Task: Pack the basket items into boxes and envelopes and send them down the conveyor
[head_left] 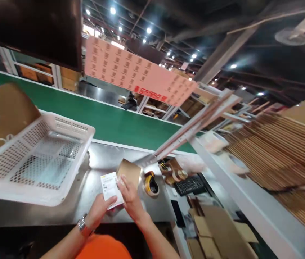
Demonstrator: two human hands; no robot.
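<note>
My left hand (99, 210) grips the lower edge of a white printed label (109, 187), thumb on top. My right hand (129, 196) pinches the label's right edge, fingers closed on it. Both hands hold it over the steel worktable (95, 162). Just behind the label lies a small brown cardboard box (130, 171), touching my right fingers. A silver watch sits on my left wrist.
A white perforated plastic basket (33, 158) stands at left. A yellow tape dispenser (151, 185), tape rolls (178, 175) and a black keyboard (188, 185) lie to the right. A green conveyor belt (101, 118) runs behind. Flat cardboard (276, 151) is stacked at right.
</note>
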